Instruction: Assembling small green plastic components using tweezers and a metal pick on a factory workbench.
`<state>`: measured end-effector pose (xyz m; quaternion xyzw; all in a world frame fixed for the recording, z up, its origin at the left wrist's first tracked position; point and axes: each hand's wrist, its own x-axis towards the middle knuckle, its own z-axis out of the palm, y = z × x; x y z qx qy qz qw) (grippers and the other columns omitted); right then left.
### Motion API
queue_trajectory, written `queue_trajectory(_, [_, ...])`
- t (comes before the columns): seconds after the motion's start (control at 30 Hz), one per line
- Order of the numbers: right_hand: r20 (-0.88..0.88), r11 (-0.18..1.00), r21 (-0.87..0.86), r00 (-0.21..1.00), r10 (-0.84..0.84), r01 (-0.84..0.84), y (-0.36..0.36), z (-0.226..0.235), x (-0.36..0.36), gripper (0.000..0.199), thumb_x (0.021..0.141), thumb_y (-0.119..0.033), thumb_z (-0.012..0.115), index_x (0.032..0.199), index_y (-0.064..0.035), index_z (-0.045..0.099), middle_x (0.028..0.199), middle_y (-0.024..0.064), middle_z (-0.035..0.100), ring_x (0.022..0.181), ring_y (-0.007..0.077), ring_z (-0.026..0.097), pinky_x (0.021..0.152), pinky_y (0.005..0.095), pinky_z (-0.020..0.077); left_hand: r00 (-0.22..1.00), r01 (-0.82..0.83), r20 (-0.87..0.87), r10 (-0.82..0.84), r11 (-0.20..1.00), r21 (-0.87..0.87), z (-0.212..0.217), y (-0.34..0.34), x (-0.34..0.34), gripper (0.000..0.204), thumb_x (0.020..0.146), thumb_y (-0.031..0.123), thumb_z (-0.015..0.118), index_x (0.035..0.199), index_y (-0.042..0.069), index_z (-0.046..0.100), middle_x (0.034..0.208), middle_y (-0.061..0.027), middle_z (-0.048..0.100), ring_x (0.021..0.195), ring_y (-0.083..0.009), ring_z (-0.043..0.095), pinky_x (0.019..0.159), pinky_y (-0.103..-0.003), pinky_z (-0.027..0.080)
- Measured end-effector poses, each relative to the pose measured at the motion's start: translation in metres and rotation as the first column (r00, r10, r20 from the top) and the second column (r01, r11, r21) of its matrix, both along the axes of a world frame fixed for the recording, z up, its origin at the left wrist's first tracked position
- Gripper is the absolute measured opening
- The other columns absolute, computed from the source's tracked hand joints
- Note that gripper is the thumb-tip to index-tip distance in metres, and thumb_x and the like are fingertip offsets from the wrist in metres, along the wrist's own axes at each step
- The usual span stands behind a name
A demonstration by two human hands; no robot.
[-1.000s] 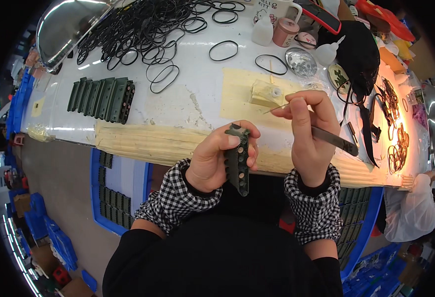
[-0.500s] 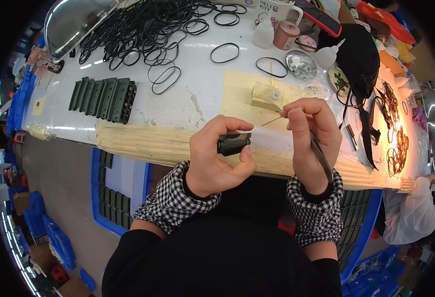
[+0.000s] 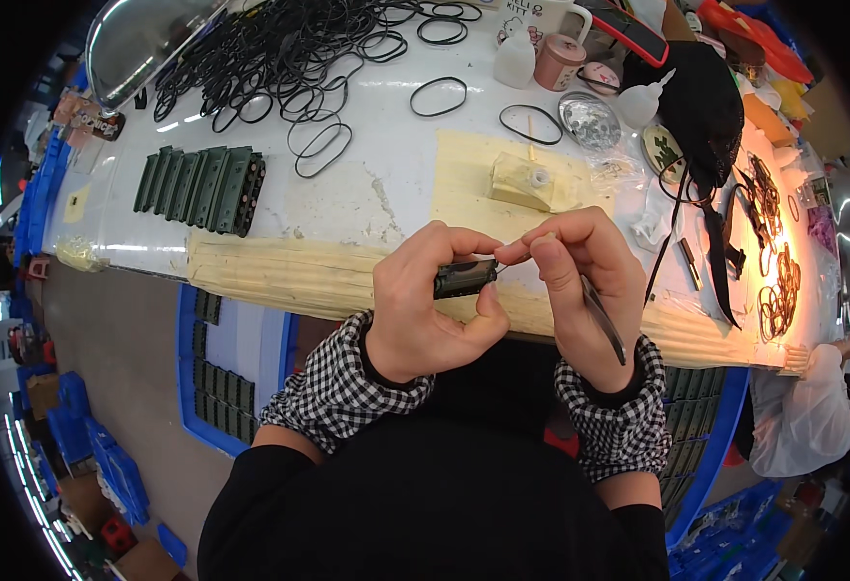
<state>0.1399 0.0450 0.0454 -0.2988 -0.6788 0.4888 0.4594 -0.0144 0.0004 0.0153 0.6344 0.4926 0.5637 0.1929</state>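
My left hand point(image 3: 425, 305) grips a small dark green moulded piece point(image 3: 464, 279) between thumb and fingers, one end turned to the right. My right hand point(image 3: 590, 290) pinches a thin pin-like tip point(image 3: 502, 267) against that end; what the tip belongs to is mostly hidden by the fingers. A flat metal tool point(image 3: 604, 324), perhaps tweezers, lies across the same palm with its end sticking out by the wrist. Beyond the hands, a tape-covered block point(image 3: 522, 187) with a small white nozzle-like cup point(image 3: 539, 178) rests on yellow tape.
A row of dark green pieces point(image 3: 199, 189) lies on the left of the white table. Black rubber bands point(image 3: 270, 68) are heaped behind. Far right are a pink tin point(image 3: 559, 63), a squeeze bottle point(image 3: 515, 60) and a black bag point(image 3: 686, 107). Blue trays point(image 3: 188, 373) sit below the table edge.
My right hand has moved left and slightly down, bringing the thin tip from open air to the end of the green piece. My left hand has barely shifted and still holds the piece.
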Motion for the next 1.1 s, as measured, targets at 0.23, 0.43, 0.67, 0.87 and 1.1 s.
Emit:
queue_trajectory(0.23, [0.015, 0.998, -0.064, 1.0, 0.005, -0.004, -0.002, 0.003, 0.0, 0.013, 0.097, -0.011, 0.052, 0.095, 0.0016, 0.053, 0.085, 0.0097, 0.067, 0.081, 0.0115, 0.064, 0.073, 0.0225, 0.0479, 1.0, -0.01, 0.01, 0.01, 1.0, -0.01, 0.0, -0.002, -0.001, 0.03, 0.061, 0.0, 0.065, 0.091, 0.0, 0.061, 0.077, -0.0088, 0.06, 0.063, -0.0196, 0.06, 0.059, -0.027, 0.05])
queue_trajectory(0.43, [-0.02, 0.964, 0.073, 0.966, -0.256, 0.257, 0.024, -0.004, 0.002, 0.011, 0.095, -0.007, 0.055, 0.091, 0.0025, 0.057, 0.081, 0.0057, 0.062, 0.072, 0.0086, 0.062, 0.066, 0.022, 0.049, 1.0, 0.002, 0.0, -0.002, 0.998, -0.059, 0.002, -0.005, -0.004, 0.029, 0.063, 0.0, 0.063, 0.092, -0.001, 0.06, 0.077, -0.0089, 0.06, 0.063, -0.0162, 0.06, 0.061, -0.026, 0.05])
queue_trajectory(0.67, [0.245, 0.787, 0.52, 0.824, -0.51, 0.332, 0.059, -0.025, 0.001, 0.007, 0.084, -0.006, 0.064, 0.09, -0.0024, 0.061, 0.083, 0.0113, 0.058, 0.067, 0.03, 0.058, 0.056, 0.0329, 0.0462, 0.863, 0.213, 0.505, -0.021, 0.921, -0.327, 0.011, -0.008, -0.007, 0.037, 0.076, 0.011, 0.057, 0.108, -0.006, 0.052, 0.08, -0.0071, 0.06, 0.072, -0.0126, 0.058, 0.072, -0.027, 0.05])
queue_trajectory(0.87, [0.273, 0.791, 0.497, 0.801, -0.533, 0.357, 0.04, -0.012, 0.002, 0.027, 0.092, -0.027, 0.06, 0.097, -0.0003, 0.063, 0.084, 0.0108, 0.057, 0.066, 0.0261, 0.059, 0.059, 0.0334, 0.0461, 0.509, 0.457, 0.857, -0.077, 0.868, -0.193, -0.002, -0.004, -0.018, 0.05, 0.077, 0.023, 0.056, 0.116, -0.006, 0.047, 0.079, -0.008, 0.059, 0.074, -0.0171, 0.056, 0.071, -0.032, 0.05])
queue_trajectory(1.1, [0.156, 0.994, 0.056, 0.982, -0.106, 0.098, -0.015, 0.015, 0.005, 0.076, 0.095, -0.062, 0.025, 0.077, 0.0022, 0.061, 0.065, 0.0082, 0.056, 0.061, 0.0179, 0.059, 0.057, 0.0259, 0.045, 0.238, 0.595, 0.96, -0.145, 0.803, -0.026, -0.008, -0.001, -0.017, 0.059, 0.077, 0.027, 0.056, 0.125, -0.005, 0.045, 0.079, -0.0051, 0.052, 0.074, -0.0168, 0.053, 0.073, -0.031, 0.048])
